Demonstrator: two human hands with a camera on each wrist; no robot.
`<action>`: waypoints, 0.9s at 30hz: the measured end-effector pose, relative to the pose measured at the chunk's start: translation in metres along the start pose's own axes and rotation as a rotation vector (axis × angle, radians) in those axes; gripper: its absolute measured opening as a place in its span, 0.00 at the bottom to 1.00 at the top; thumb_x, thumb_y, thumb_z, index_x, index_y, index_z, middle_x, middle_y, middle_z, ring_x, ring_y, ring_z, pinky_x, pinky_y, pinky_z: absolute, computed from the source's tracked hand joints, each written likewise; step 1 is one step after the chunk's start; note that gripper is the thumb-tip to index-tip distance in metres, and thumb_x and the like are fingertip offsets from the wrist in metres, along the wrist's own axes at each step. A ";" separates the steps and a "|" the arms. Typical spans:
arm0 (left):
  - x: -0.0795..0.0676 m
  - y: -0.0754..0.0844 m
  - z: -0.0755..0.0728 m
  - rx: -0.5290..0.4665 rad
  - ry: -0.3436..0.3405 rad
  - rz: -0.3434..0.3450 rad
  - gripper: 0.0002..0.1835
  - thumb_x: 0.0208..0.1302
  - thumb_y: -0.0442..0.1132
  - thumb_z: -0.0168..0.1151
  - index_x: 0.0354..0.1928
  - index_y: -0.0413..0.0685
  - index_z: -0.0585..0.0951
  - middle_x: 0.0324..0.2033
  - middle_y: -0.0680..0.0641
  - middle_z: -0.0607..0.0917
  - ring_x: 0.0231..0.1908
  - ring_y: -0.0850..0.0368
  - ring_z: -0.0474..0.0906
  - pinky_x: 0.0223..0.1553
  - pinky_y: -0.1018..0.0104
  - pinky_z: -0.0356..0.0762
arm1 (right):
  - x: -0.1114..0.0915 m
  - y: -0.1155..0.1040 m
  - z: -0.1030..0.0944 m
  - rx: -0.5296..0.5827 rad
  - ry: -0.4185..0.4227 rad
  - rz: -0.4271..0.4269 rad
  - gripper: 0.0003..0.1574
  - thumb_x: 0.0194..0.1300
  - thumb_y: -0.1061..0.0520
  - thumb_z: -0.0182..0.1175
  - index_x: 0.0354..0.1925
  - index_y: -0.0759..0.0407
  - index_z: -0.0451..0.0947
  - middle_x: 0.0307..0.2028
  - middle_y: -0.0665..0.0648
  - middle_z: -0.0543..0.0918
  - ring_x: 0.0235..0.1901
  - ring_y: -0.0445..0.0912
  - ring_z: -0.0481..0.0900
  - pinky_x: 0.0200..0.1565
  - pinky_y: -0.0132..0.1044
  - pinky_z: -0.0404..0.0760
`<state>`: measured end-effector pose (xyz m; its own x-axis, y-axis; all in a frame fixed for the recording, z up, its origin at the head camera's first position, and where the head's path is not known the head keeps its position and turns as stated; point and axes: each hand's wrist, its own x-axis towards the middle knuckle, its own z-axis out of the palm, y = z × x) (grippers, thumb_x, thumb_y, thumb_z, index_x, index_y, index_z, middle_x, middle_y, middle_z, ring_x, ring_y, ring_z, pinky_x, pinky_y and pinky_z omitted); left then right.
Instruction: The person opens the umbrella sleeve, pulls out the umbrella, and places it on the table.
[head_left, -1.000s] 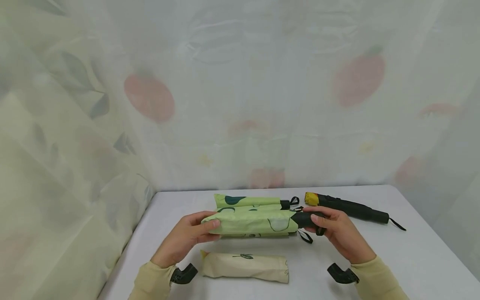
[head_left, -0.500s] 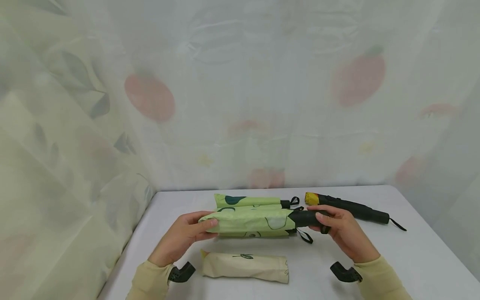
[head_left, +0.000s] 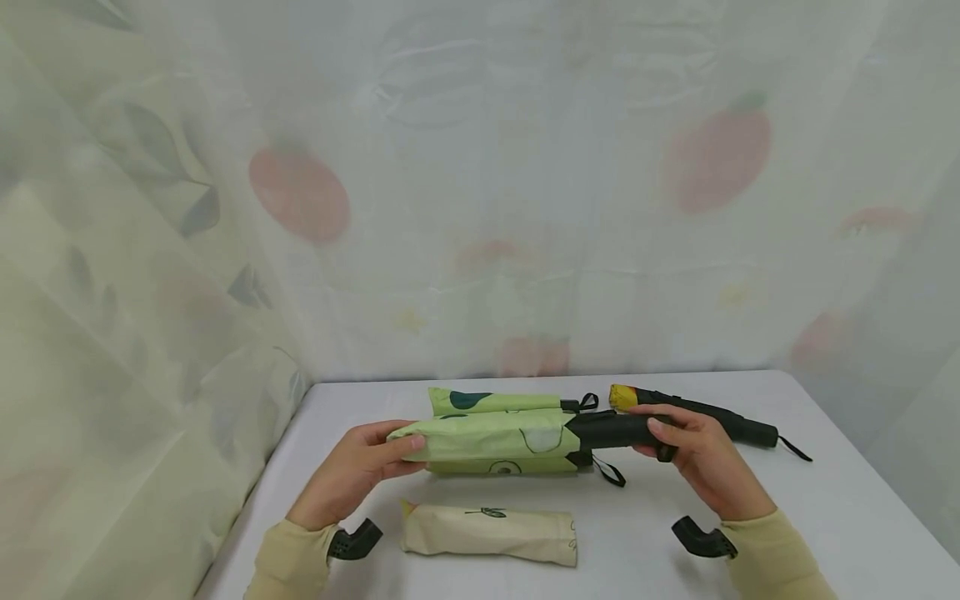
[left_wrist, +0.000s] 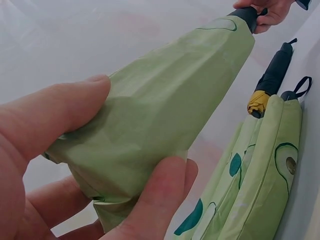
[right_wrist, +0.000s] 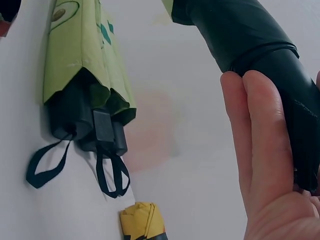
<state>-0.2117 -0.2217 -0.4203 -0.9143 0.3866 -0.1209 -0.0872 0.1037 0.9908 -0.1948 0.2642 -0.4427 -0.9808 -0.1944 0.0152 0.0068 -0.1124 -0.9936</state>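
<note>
A black folded umbrella (head_left: 611, 431) sticks partway out of a light green avocado-print sleeve (head_left: 480, 437), held level above the table. My left hand (head_left: 367, 462) pinches the sleeve's far left end; in the left wrist view the thumb (left_wrist: 75, 102) lies on one side of the cloth and the fingers on the other. My right hand (head_left: 705, 458) grips the umbrella's handle end, fingers along the black body (right_wrist: 250, 35) in the right wrist view. Behind and below lie other green-sleeved umbrellas (head_left: 510, 403), their black ends and wrist loops (right_wrist: 47, 162) showing.
A beige sleeve (head_left: 491, 535) lies in front, below the held umbrella. At the back right lies a black umbrella (head_left: 738, 427) with a yellow end and a wrist loop. The white table (head_left: 810, 500) is bordered by printed curtains (head_left: 525, 208).
My hands have moved apart, the left leftward with the sleeve and the right rightward with the handle. More of the black umbrella now shows outside the sleeve.
</note>
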 end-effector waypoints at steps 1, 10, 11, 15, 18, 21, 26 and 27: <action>0.000 0.000 -0.001 -0.003 -0.002 0.000 0.25 0.78 0.43 0.67 0.69 0.35 0.80 0.58 0.48 0.89 0.59 0.54 0.88 0.65 0.54 0.85 | 0.000 -0.001 -0.001 -0.001 0.005 0.004 0.25 0.84 0.58 0.57 0.71 0.70 0.76 0.75 0.66 0.62 0.55 0.43 0.89 0.58 0.36 0.88; 0.001 0.000 -0.008 -0.004 0.003 -0.002 0.25 0.78 0.43 0.67 0.68 0.35 0.81 0.57 0.49 0.89 0.58 0.55 0.89 0.65 0.54 0.85 | 0.000 -0.003 -0.007 0.009 0.011 0.009 0.24 0.84 0.58 0.57 0.70 0.67 0.79 0.80 0.71 0.53 0.57 0.42 0.87 0.58 0.36 0.88; 0.000 0.000 -0.009 -0.005 0.006 -0.002 0.24 0.78 0.43 0.67 0.68 0.35 0.81 0.56 0.49 0.89 0.57 0.55 0.89 0.65 0.54 0.85 | 0.000 -0.003 -0.008 0.009 0.011 0.001 0.23 0.84 0.58 0.57 0.69 0.66 0.79 0.78 0.69 0.57 0.57 0.42 0.87 0.58 0.36 0.88; -0.001 -0.001 -0.012 -0.006 0.016 0.001 0.24 0.78 0.42 0.68 0.67 0.34 0.82 0.55 0.48 0.89 0.57 0.54 0.89 0.67 0.52 0.84 | -0.001 -0.003 -0.013 0.024 0.004 -0.036 0.21 0.84 0.61 0.56 0.68 0.65 0.81 0.69 0.55 0.71 0.56 0.44 0.89 0.58 0.37 0.89; -0.001 -0.002 -0.014 -0.009 0.029 -0.005 0.23 0.77 0.43 0.68 0.66 0.35 0.82 0.56 0.47 0.89 0.58 0.53 0.89 0.67 0.52 0.84 | -0.002 -0.004 -0.020 0.036 -0.010 -0.047 0.21 0.85 0.61 0.54 0.69 0.64 0.81 0.64 0.46 0.77 0.56 0.44 0.89 0.58 0.36 0.88; 0.000 -0.004 -0.014 -0.012 0.041 -0.003 0.23 0.78 0.43 0.68 0.66 0.36 0.82 0.57 0.46 0.89 0.59 0.52 0.88 0.67 0.53 0.84 | -0.003 -0.006 -0.028 0.035 -0.014 -0.045 0.21 0.86 0.61 0.53 0.69 0.63 0.81 0.63 0.44 0.78 0.54 0.44 0.90 0.58 0.34 0.87; 0.001 -0.004 -0.015 -0.011 0.044 0.027 0.23 0.78 0.42 0.67 0.66 0.34 0.82 0.57 0.46 0.89 0.58 0.52 0.89 0.66 0.55 0.84 | -0.006 -0.005 -0.043 0.056 -0.008 -0.023 0.21 0.86 0.61 0.52 0.69 0.62 0.82 0.62 0.42 0.79 0.54 0.44 0.90 0.58 0.33 0.87; 0.001 -0.003 -0.015 -0.011 0.045 0.031 0.23 0.78 0.42 0.68 0.66 0.34 0.82 0.57 0.46 0.89 0.58 0.53 0.89 0.66 0.55 0.85 | -0.006 -0.004 -0.046 0.057 -0.006 -0.019 0.21 0.86 0.61 0.52 0.69 0.61 0.82 0.62 0.41 0.80 0.53 0.44 0.91 0.58 0.32 0.87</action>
<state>-0.2184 -0.2353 -0.4223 -0.9333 0.3481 -0.0880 -0.0632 0.0819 0.9946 -0.1976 0.3105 -0.4439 -0.9796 -0.1980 0.0351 -0.0007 -0.1711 -0.9852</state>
